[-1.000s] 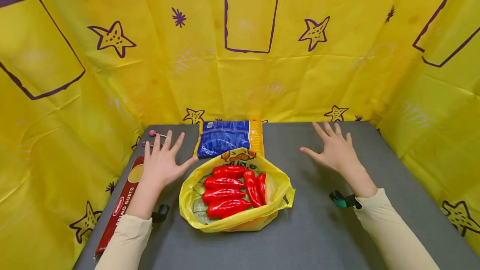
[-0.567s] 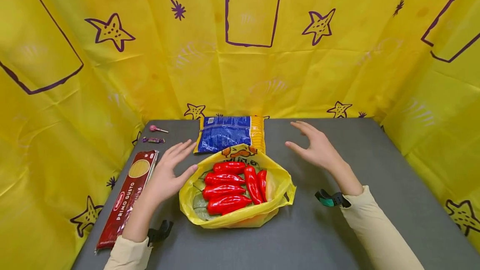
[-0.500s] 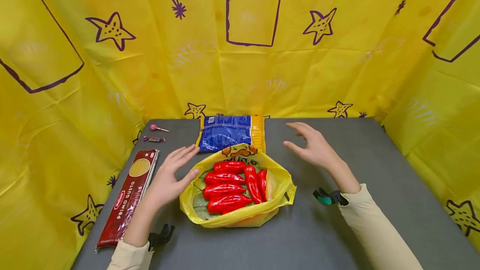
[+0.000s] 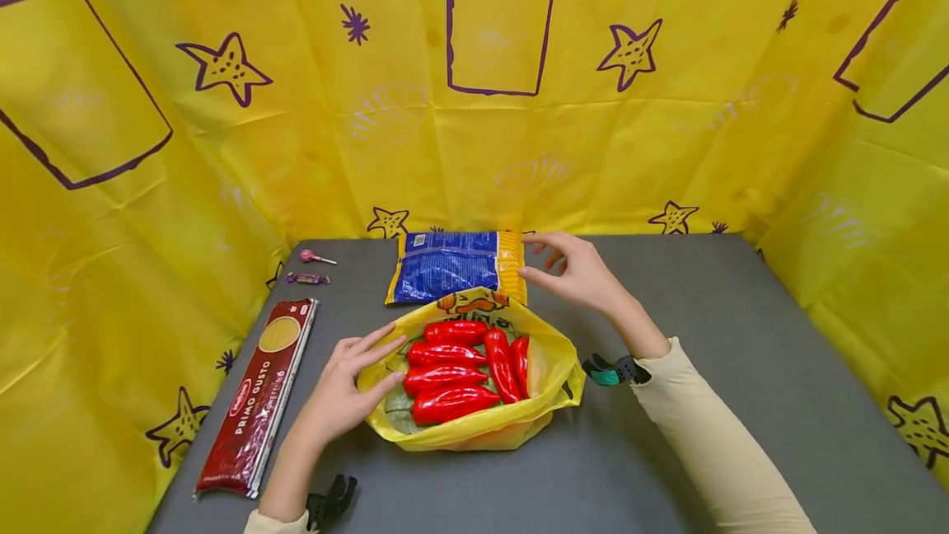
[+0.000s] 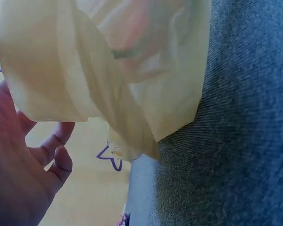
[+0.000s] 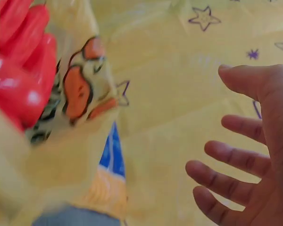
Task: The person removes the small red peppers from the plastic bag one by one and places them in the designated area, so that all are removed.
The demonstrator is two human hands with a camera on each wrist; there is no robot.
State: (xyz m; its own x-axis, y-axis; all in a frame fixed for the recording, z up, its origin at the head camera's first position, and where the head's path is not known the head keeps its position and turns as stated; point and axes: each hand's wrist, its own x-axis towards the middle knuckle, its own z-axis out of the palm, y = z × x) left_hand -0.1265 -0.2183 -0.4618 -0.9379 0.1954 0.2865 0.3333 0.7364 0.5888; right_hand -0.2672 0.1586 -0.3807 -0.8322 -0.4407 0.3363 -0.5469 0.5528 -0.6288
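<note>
A yellow plastic bag (image 4: 552, 353) stands with its mouth spread wide, and several glossy red peppers (image 4: 445, 379) lie inside it. My left hand (image 4: 344, 386) is at the bag's left rim, its fingers and thumb spread over the edge. In the left wrist view the bag's wall hides part of that hand; I cannot tell how firmly they touch. Behind the bag lies a blue and yellow packet (image 4: 448, 264). My right hand (image 4: 582, 270) hovers by the packet's yellow right end, fingers loosely bent and apart. The right wrist view shows nothing between those fingers (image 6: 226, 181).
A red spaghetti packet (image 4: 255, 398) lies along the table's left side. Behind it are a wrapped candy (image 4: 307, 278) and a pink lollipop (image 4: 315, 257). The grey table (image 4: 712, 303) is bounded by yellow patterned cloth (image 4: 493, 163) at the back and sides.
Both hands have moved inward from wide of the bag. The left has come right to the bag's rim. The right has gone left to the blue packet's end, its fingers bending more.
</note>
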